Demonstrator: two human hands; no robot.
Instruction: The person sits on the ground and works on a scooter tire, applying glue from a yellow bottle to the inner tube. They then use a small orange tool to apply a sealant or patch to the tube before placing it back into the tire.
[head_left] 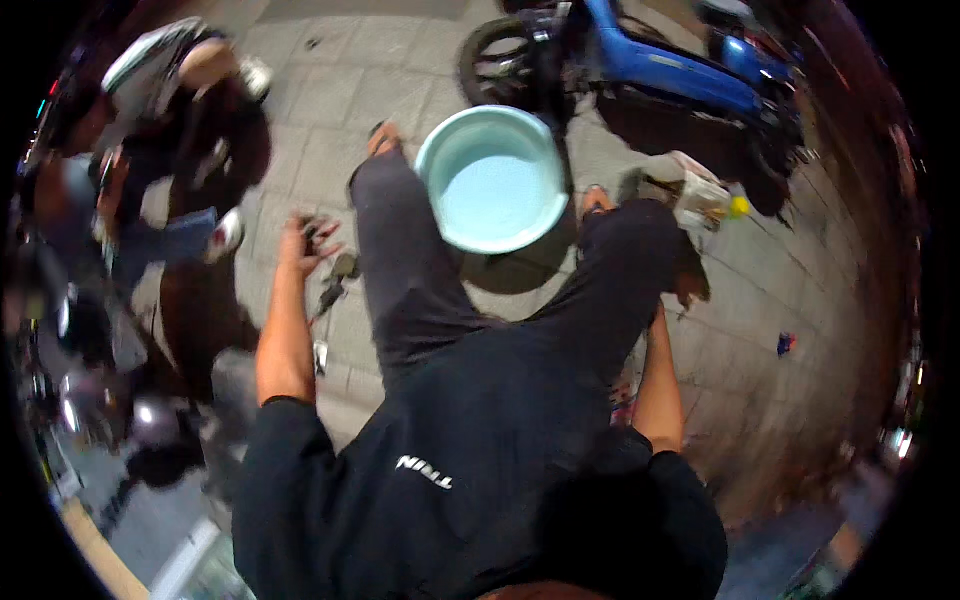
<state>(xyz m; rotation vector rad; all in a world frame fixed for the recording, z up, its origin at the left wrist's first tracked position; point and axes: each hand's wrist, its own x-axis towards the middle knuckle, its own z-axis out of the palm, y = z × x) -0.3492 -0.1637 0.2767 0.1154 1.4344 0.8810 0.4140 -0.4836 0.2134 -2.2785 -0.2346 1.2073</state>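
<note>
A pale turquoise plastic basin (pixel 480 246) stands on the paving between my feet, with a smooth pale blue inside; I cannot tell whether it holds water. My left hand (pixel 314 238) hovers outside my left knee, its darkened fingers loosely apart and nothing seen in them. Just below that hand, small dark objects (pixel 334 288), perhaps tools, lie on the ground. My right hand (pixel 690 284) is beside my right knee, mostly hidden by the leg and in shadow. Its fingers are too dark and blurred to read.
Beyond the basin is a blue two-wheeler (pixel 680 75) with a black wheel (pixel 496 65). A crumpled whitish bag (pixel 703 200) with a yellow-topped item (pixel 739 206) lies past my right knee. A small blue and red object (pixel 786 343) is farther right. People sit at the left.
</note>
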